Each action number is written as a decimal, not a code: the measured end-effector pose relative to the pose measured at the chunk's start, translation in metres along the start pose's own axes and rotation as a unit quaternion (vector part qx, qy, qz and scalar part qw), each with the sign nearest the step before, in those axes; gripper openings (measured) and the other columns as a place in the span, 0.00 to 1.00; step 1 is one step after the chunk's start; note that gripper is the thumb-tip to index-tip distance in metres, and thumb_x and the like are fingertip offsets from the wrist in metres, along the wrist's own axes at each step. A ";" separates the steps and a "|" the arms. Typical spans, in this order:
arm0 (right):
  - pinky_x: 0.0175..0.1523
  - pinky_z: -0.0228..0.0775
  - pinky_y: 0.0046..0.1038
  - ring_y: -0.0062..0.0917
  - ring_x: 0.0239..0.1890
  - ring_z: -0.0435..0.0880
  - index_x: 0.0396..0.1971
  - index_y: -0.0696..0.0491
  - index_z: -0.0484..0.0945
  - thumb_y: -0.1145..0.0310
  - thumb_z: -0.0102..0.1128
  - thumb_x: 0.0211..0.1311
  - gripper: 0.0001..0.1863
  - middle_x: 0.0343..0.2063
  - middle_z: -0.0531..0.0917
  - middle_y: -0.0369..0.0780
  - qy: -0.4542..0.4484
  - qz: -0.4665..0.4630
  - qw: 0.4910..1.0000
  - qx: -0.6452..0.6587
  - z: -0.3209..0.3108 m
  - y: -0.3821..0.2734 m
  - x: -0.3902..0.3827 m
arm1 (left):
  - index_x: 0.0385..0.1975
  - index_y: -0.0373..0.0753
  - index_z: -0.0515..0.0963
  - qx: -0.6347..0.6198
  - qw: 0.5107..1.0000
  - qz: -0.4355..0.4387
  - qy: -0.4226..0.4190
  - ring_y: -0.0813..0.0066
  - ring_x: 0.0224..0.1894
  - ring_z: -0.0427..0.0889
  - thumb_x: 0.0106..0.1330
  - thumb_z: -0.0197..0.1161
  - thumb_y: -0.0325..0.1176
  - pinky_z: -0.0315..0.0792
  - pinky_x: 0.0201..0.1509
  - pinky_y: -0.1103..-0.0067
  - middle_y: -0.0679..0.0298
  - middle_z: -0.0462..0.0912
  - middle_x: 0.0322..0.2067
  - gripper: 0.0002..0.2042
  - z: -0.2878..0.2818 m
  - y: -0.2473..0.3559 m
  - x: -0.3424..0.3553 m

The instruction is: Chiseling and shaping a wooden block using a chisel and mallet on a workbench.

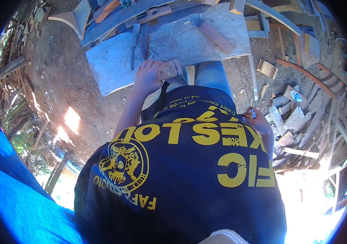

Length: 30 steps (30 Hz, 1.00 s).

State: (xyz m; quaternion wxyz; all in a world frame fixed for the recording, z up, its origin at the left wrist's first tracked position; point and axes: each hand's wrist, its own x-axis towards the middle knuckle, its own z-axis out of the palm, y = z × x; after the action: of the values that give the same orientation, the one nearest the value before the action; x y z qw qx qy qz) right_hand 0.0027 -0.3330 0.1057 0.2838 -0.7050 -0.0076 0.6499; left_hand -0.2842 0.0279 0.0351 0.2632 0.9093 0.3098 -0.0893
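The left hand (147, 76) has its fingers curled on a wood block (170, 69) at the table's (112, 61) near edge. The right hand's (260, 121) fingers pinch a small, blurry thing (252, 114).

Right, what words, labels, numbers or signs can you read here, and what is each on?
Dark shirt, front: large yellow capitals, upside down here; wording not copied.
Shirt, near the hem: small yellow lines, partly lost in folds.
Round yellow emblem on the shirt: lettering around its rim and below.
Wooden block in the left hand: no readable text.
Small pale object in the right hand: too small to tell.
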 end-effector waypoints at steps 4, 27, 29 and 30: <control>0.38 0.62 0.24 0.18 0.30 0.72 0.25 0.52 0.73 0.68 0.76 0.44 0.16 0.25 0.76 0.32 0.030 0.042 0.996 -0.072 -0.003 0.011 0.002 | 0.48 0.44 0.73 -0.017 1.000 -0.005 -0.006 0.57 0.51 0.73 0.40 0.70 0.32 0.68 0.55 0.66 0.61 0.75 0.44 0.29 -0.001 0.003 0.007; 0.39 0.70 0.26 0.21 0.27 0.77 0.31 0.52 0.74 0.68 0.66 0.53 0.09 0.26 0.80 0.37 0.090 0.112 0.988 -0.059 -0.004 0.146 -0.010 | 0.50 0.41 0.72 -0.143 0.985 0.064 0.076 0.52 0.55 0.70 0.43 0.73 0.33 0.66 0.60 0.63 0.57 0.75 0.47 0.30 0.058 -0.009 0.078; 0.38 0.70 0.26 0.21 0.27 0.77 0.31 0.52 0.74 0.67 0.65 0.54 0.09 0.26 0.80 0.37 0.106 0.106 0.988 -0.032 -0.002 0.147 -0.010 | 0.51 0.41 0.71 -0.164 0.981 0.056 0.089 0.52 0.55 0.70 0.42 0.76 0.33 0.66 0.60 0.63 0.56 0.75 0.47 0.32 0.064 -0.011 0.085; 0.38 0.70 0.26 0.21 0.27 0.77 0.31 0.52 0.74 0.67 0.65 0.54 0.09 0.26 0.80 0.37 0.112 0.105 0.988 -0.021 -0.002 0.149 -0.012 | 0.51 0.42 0.70 -0.172 0.979 0.054 0.095 0.51 0.56 0.69 0.41 0.77 0.32 0.66 0.60 0.62 0.55 0.74 0.48 0.33 0.069 -0.014 0.087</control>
State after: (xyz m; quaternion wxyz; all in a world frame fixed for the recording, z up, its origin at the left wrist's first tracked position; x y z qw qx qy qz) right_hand -0.0508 -0.4637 0.0555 0.1980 -0.7761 0.0849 0.5926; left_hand -0.2240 0.0456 -0.0577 0.3894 0.8702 0.2944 0.0664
